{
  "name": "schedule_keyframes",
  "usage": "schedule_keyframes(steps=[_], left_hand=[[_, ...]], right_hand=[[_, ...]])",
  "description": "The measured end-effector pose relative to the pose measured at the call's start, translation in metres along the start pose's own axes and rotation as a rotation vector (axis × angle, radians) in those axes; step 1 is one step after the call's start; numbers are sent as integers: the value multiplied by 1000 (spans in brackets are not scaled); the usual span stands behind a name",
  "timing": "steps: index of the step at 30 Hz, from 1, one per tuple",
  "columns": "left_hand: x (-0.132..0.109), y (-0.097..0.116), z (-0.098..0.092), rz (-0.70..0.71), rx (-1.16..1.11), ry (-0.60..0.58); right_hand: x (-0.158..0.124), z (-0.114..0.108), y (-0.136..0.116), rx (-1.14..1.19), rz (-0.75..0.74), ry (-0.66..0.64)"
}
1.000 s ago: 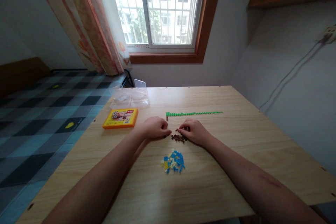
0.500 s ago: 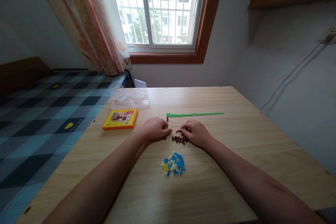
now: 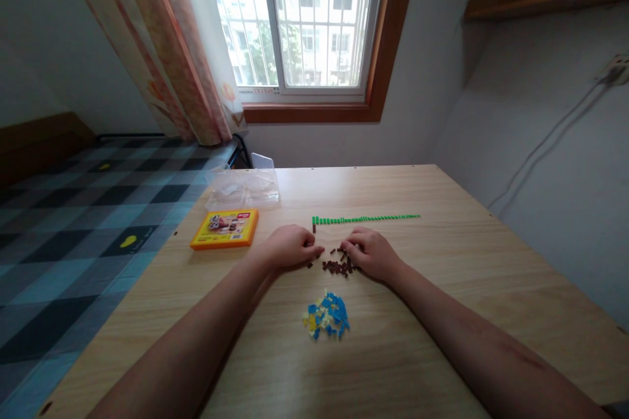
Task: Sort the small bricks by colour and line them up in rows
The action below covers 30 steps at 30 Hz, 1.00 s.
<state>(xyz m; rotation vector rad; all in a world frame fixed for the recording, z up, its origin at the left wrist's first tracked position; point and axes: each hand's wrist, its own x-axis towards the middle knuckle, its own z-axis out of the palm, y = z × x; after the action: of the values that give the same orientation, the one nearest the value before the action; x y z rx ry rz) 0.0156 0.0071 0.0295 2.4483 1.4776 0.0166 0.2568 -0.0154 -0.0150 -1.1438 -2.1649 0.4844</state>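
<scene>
My left hand rests on the table with curled fingers, thumb and forefinger brought together. Small dark brown bits lie by its fingertips; whether one is pinched I cannot make out. Across from it, my right hand is closed, its fingertips down among loose brown toy bricks. Anything in its grip is too small to tell. Beyond both hands runs a long row of tiny green bricks, with one brown brick just below its left end. Nearer to me is a mixed heap of blue, yellow and cream bricks.
A yellow-orange box lies flat on the wooden table, left of my hands. Behind it stands a clear plastic tray. A bed with a checked cover adjoins the left side; a wall and window are beyond.
The whole view has tilted slightly, so everything sits a little lower. My right fingers have shifted slightly among the brown bricks, and more loose ones show beside them. My left hand stays in place.
</scene>
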Motion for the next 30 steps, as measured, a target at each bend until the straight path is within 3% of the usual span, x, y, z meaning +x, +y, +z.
schedule_keyframes(steps=[13, 22, 30], left_hand=[[-4, 10, -9, 19, 85, -34], [-4, 17, 0, 63, 150, 75], [-1, 11, 9, 124, 77, 166]], right_hand=[[-1, 0, 4, 38, -38, -17], [-1, -1, 5, 19, -34, 31], [1, 0, 7, 19, -64, -18]])
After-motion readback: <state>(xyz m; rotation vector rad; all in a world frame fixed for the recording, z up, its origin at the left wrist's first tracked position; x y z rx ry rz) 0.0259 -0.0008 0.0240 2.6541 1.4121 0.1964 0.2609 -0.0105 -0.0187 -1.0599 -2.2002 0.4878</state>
